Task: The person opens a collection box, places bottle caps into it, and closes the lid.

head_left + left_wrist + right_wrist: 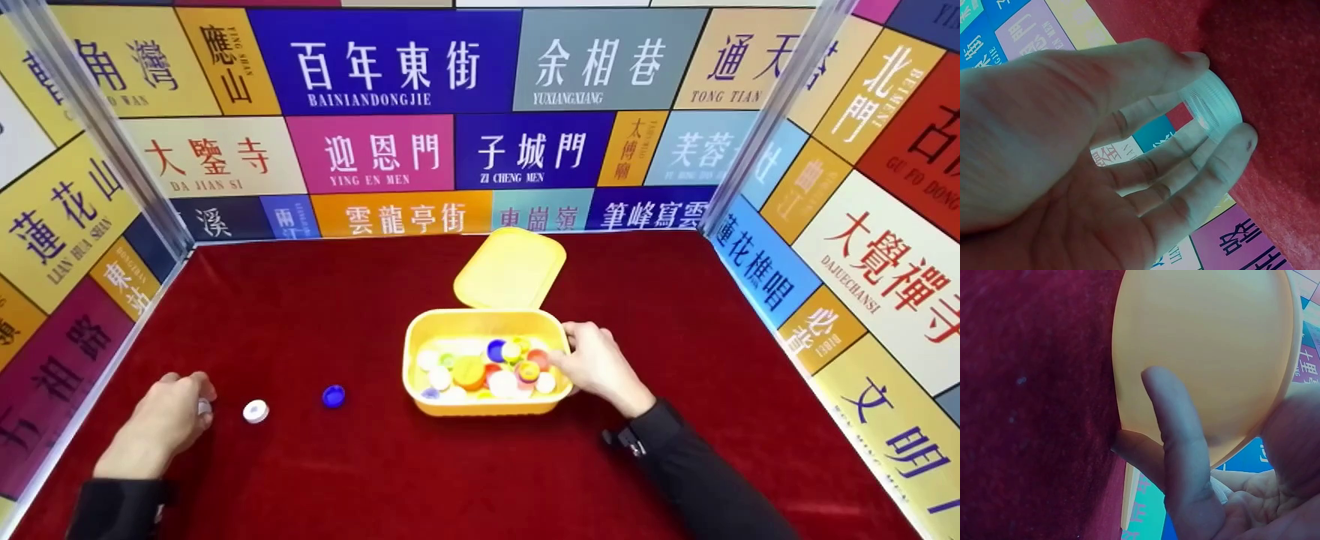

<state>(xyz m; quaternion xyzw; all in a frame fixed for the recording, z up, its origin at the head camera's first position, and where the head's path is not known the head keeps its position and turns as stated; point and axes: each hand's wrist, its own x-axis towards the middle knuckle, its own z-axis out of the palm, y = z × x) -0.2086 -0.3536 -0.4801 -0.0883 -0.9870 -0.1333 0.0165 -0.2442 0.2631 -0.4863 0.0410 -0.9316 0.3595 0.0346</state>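
Observation:
At the left of the head view, my left hand (159,420) pinches a pale, ridged bottle cap (1216,107) between thumb and fingertips, close over the red cloth. To its right lie a white bottle cap (256,411) and then a blue bottle cap (334,396). A yellow plastic box (487,406) stands near the middle, holding several bottle caps of mixed colours. My right hand (604,369) grips this box at its right end, thumb over the rim and fingers against the outer wall. A small whitish piece (1220,489) shows behind those fingers in the right wrist view.
Just behind the box lies its yellow lid (511,268). The red cloth (315,480) covers the tabletop. Printed panels (390,67) with coloured signs wall in the back and both sides, with metal posts (780,112) at the corners.

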